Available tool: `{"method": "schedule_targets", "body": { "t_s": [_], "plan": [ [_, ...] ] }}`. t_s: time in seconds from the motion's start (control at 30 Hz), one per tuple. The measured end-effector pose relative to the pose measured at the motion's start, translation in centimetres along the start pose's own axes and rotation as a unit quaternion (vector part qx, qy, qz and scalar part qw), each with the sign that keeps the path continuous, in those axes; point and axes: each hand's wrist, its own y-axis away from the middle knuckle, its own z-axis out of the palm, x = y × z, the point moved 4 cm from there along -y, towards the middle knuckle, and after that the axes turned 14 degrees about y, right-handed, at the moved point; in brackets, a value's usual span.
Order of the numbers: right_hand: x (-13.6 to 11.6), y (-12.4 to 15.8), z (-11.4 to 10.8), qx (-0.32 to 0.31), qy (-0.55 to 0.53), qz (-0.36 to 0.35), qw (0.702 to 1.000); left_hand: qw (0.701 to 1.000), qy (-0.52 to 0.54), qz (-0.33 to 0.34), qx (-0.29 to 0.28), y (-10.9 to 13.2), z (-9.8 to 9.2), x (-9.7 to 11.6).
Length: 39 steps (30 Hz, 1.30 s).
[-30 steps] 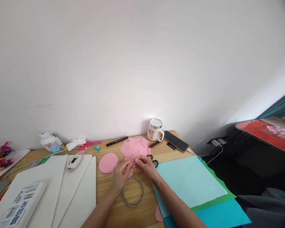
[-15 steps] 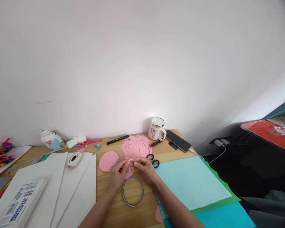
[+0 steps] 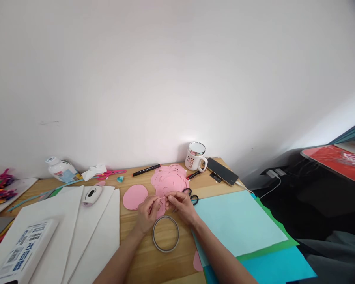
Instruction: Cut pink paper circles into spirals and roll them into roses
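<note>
Between the fingertips of my left hand (image 3: 147,214) and my right hand (image 3: 182,207) is a thin piece of pink paper (image 3: 162,197). Both hands are closed in a pinch, with a small gap between them. Just beyond my fingers lies a pile of pink cut paper (image 3: 169,180). A pink paper circle (image 3: 135,197) rests flat beside my left hand. Black-handled scissors (image 3: 195,200) lie next to my right hand, their blades mostly hidden. On the wood below my hands is a nearly used-up tape roll (image 3: 154,238).
White sheets (image 3: 102,228) and a white box (image 3: 28,248) cover the left. Blue and green sheets (image 3: 239,221) lie right. Along the wall stand or lie a white bottle (image 3: 63,170), a marker (image 3: 146,170), a lidded mug (image 3: 194,159) and a phone (image 3: 223,171).
My hands have drawn slightly apart, showing more of the thin pink piece between them. The view has shifted a little; the objects on the table look unmoved.
</note>
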Motion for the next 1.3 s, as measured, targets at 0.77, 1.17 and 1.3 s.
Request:
{"method": "schedule_targets", "body": {
  "t_s": [0.77,1.17,1.3],
  "plan": [
    [0.29,0.29,0.55,-0.016,0.015,0.013,1.0,1.0,0.014,-0.014,-0.003,0.15,0.29,-0.18],
    [-0.09,0.47,0.69,-0.014,0.031,0.016,0.999,1.0,0.003,-0.006,-0.015,0.16,0.38,0.07],
    [-0.16,0.48,0.77,-0.01,0.033,0.01,0.999,1.0,0.0,-0.003,-0.021,0.13,0.42,0.21]
  ]
}}
